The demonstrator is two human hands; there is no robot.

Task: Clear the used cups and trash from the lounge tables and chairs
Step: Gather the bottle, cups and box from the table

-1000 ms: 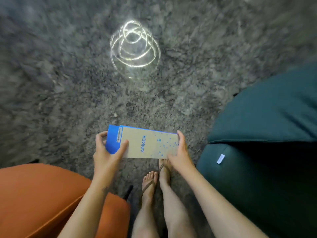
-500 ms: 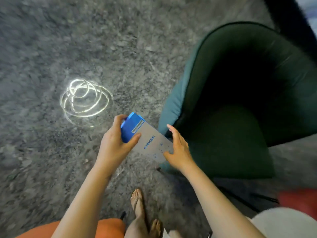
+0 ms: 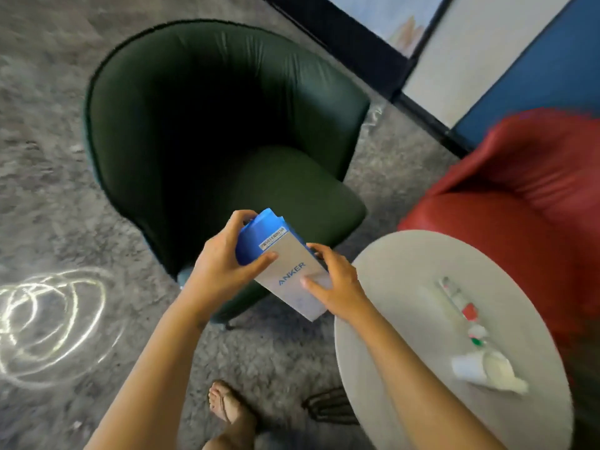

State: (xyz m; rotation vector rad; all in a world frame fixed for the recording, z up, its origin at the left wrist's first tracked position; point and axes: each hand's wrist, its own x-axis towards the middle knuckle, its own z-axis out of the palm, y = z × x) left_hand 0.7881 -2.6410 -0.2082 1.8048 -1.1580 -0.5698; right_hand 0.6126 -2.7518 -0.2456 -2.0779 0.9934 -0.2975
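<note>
I hold a long grey and blue Anker box (image 3: 285, 267) in both hands over the front of a dark green armchair (image 3: 207, 125). My left hand (image 3: 224, 261) grips its blue end, thumb across the top face. My right hand (image 3: 337, 284) holds the lower grey end, fingers curled round its edge. On the round grey table (image 3: 406, 287) to the right lie a crumpled white paper cup (image 3: 487, 368) on its side and a strip of red, green and white wrapper (image 3: 461, 306).
A red armchair (image 3: 526, 196) stands behind the table, next to a blue and white wall panel (image 3: 519, 60). Grey carpet (image 3: 48, 196) covers the floor, with a bright light pattern (image 3: 48, 323) at the left. My sandalled foot (image 3: 227, 407) is below.
My view has swung right: the green armchair moved to the middle, and the round table and red armchair came into sight. The box turned more upright in my hands, and my right hand closed round it.
</note>
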